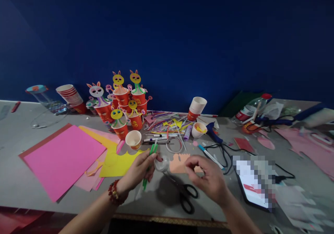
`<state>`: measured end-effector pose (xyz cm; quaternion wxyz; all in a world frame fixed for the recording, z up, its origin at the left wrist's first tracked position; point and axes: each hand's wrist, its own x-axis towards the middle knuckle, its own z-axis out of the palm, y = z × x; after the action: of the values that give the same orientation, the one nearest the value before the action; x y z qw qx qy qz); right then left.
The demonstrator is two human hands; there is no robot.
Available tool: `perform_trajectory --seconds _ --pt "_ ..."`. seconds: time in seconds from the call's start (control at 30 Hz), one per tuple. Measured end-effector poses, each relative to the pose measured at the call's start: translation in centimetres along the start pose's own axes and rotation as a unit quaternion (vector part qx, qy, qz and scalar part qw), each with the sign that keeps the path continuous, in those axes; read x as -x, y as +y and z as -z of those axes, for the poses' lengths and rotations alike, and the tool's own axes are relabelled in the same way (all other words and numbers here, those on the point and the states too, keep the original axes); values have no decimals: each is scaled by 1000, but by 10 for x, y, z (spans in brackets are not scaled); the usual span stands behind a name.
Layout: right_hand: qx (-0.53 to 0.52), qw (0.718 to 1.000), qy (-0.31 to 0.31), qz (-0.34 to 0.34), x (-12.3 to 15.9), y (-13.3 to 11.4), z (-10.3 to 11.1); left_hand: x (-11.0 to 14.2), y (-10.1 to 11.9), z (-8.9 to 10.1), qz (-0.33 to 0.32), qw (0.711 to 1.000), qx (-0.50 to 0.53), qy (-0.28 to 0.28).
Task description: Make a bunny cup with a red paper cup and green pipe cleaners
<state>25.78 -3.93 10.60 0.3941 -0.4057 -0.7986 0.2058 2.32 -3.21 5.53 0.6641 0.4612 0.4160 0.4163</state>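
Note:
My left hand [138, 171] is closed on a green straw [151, 154] and a clear roll of tape [161, 164], held a little above the grey table [26, 178]. My right hand [208, 176] is just right of the roll, its thumb and fingers pinched together near the tape's edge; what they pinch is too small to make out. Black-handled scissors [186, 194] lie on the table under and between the hands. A peach paper cut-out [179, 164] lies behind the roll.
Pink [62, 159] and yellow paper sheets [117, 162] lie to the left. Behind stand red paper cups with bunny-faced toppers [122, 98], cup stacks [71, 96], a pile of straws and pens [167, 126], a glue gun [212, 131], cables, a tablet [254, 185] and a bottle [250, 110].

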Motion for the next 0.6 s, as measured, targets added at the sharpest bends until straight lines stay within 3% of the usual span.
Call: perform_trajectory --seconds 0.2,0.33,0.6 --pt "85 992 -83 34 -9 1 -8 4 2 -5 -1 999 14 -34" --pt "146 983 -74 83 -9 0 -14 5 4 -8 -17 999 -23 -29" --pt "250 958 -73 118 -10 -1 -18 2 -3 -11 -35 998 -42 -20"
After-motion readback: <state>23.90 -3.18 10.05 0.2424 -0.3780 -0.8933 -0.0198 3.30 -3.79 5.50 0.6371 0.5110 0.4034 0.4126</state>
